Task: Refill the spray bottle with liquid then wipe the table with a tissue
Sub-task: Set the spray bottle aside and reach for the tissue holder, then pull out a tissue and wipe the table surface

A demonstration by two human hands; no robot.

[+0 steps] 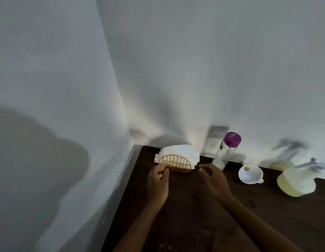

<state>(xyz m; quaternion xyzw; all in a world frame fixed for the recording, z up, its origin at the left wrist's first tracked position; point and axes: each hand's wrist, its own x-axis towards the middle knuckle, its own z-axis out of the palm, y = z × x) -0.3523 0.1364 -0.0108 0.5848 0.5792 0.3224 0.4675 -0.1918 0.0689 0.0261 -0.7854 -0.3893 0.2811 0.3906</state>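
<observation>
White tissues (178,152) stand in a gold wire holder (175,163) at the far left of the dark table (194,215). My left hand (158,182) hovers just in front of the holder's left end, fingers loosely curled and holding nothing. My right hand (212,179) is near the holder's right end, fingers also loosely curled and empty. The spray bottle (296,180), round and filled with yellowish liquid, sits blurred at the right with its trigger head on. A clear bottle with a purple cap (226,151) stands by the wall.
A white funnel (250,174) lies on the table between the purple-capped bottle and the spray bottle. White walls meet in a corner just behind the tissue holder. The table's left edge runs diagonally down past my left forearm.
</observation>
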